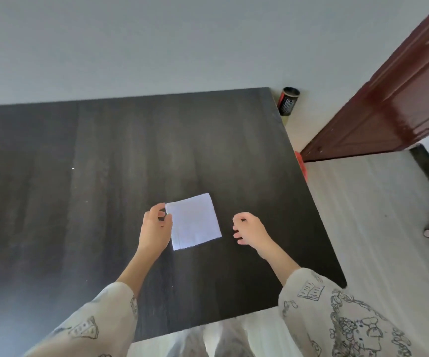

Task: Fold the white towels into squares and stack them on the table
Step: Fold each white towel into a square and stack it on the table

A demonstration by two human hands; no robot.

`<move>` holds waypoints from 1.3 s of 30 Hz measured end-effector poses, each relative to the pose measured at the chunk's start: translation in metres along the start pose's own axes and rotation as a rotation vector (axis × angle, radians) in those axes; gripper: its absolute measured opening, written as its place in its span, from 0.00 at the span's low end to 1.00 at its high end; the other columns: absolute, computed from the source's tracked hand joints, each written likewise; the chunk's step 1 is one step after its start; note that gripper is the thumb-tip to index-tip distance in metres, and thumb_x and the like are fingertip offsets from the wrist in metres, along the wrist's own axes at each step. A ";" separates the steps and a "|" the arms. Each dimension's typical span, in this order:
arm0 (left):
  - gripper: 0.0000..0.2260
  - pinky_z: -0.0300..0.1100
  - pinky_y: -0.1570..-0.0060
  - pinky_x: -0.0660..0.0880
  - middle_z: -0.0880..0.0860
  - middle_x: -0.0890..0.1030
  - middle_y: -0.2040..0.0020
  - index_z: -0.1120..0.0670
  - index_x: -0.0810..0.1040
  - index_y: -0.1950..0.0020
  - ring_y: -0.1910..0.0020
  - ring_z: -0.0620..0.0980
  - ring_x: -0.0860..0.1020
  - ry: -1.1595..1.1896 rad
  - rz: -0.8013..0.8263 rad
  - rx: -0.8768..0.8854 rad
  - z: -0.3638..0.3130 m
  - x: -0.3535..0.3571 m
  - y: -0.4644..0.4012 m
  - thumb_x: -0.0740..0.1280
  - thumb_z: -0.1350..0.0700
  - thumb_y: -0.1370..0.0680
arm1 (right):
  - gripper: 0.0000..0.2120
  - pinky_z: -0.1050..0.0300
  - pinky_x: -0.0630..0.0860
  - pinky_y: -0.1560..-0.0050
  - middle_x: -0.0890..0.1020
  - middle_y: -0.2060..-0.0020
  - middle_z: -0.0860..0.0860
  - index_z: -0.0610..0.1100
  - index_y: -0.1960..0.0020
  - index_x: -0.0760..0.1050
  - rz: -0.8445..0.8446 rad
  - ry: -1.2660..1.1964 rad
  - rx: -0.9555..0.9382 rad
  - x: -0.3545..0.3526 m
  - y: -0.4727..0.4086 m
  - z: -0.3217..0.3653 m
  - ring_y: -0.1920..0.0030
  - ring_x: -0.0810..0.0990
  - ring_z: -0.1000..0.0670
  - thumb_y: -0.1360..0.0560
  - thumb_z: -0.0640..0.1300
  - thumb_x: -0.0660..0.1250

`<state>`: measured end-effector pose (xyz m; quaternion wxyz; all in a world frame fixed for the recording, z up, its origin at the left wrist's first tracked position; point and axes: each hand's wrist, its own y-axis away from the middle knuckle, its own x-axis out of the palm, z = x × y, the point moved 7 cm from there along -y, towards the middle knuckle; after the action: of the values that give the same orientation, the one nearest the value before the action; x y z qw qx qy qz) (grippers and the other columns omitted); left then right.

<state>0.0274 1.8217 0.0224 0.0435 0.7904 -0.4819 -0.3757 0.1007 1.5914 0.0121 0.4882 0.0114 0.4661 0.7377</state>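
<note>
Hands: left hand (156,225) touches the folded white towel's (194,222) edge, right hand (249,228) hovers loosely curled, empty.

Cream sleeves (337,315), dark cartoon line-drawing print

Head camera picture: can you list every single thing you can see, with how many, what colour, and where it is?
towel: one, white, folded square lying flat on the table, near its front right part
table: one, dark brown-black wood, filling the middle
can: one, black and red, on the floor past the table's far right corner
door: one, reddish brown, upper right
red thing: one, partly hidden by the table's right edge
left hand: one, at the towel's left edge
right hand: one, right of the towel, apart from it, loosely curled
</note>
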 end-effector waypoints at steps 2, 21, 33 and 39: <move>0.15 0.40 0.53 0.69 0.55 0.73 0.39 0.55 0.68 0.33 0.50 0.49 0.72 -0.001 0.020 0.098 -0.025 0.007 0.024 0.58 0.57 0.20 | 0.14 0.60 0.77 0.52 0.77 0.47 0.47 0.44 0.36 0.69 -0.028 -0.097 -0.002 -0.025 0.024 -0.013 0.51 0.78 0.51 0.20 0.46 0.56; 0.06 0.43 0.55 0.72 0.54 0.79 0.52 0.53 0.75 0.46 0.53 0.54 0.78 -0.259 0.903 0.929 -0.253 0.437 0.473 0.61 0.60 0.21 | 0.09 0.55 0.76 0.55 0.81 0.58 0.47 0.42 0.45 0.74 -0.810 -0.879 0.018 -0.365 0.392 -0.466 0.60 0.79 0.48 0.20 0.44 0.59; 0.07 0.45 0.50 0.74 0.53 0.80 0.50 0.50 0.75 0.45 0.53 0.51 0.79 -0.382 1.237 1.119 -0.338 0.719 0.697 0.61 0.57 0.21 | 0.10 0.54 0.77 0.53 0.81 0.57 0.47 0.43 0.44 0.74 -1.139 -1.049 0.121 -0.546 0.482 -0.713 0.58 0.80 0.48 0.20 0.45 0.58; 0.06 0.44 0.52 0.74 0.53 0.79 0.50 0.48 0.74 0.48 0.51 0.52 0.79 -0.432 1.310 1.103 -0.405 0.873 0.769 0.60 0.57 0.21 | 0.10 0.54 0.77 0.54 0.81 0.58 0.48 0.42 0.43 0.74 -1.211 -1.078 0.171 -0.683 0.487 -0.814 0.59 0.79 0.48 0.20 0.45 0.58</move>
<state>-0.0546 0.6008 0.1610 -0.2296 0.1756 -0.9484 -0.1301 -0.2722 0.4986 0.1918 0.9572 0.1483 0.1472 0.2006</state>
